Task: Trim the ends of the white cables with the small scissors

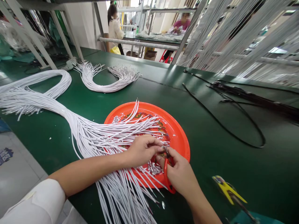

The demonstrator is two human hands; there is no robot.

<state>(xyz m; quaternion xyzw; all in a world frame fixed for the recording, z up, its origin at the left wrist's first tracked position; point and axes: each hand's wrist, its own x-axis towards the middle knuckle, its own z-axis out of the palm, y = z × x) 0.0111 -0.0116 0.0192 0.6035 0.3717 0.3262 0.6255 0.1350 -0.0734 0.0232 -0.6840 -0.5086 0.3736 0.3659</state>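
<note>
A large bundle of white cables [93, 130] fans out across a round red tray [181, 140] on the green table. Over the tray, my left hand [142, 151] is closed, pinching the end of one white cable between thumb and fingers. My right hand [181, 171] grips red-handled scissors [166, 174], their dark blades right at that cable end, close to my left fingertips. Bits of silver foil [154, 168] lie in the tray below my hands. More cable ends hang down over the tray's near rim.
A curved bundle of white cables [105, 87] lies farther back. Black cables [252, 96] spread along the right side, and a yellow-handled tool [229, 189] rests at the near right. White cables hang from a rack [210, 37]. Two people are in the background.
</note>
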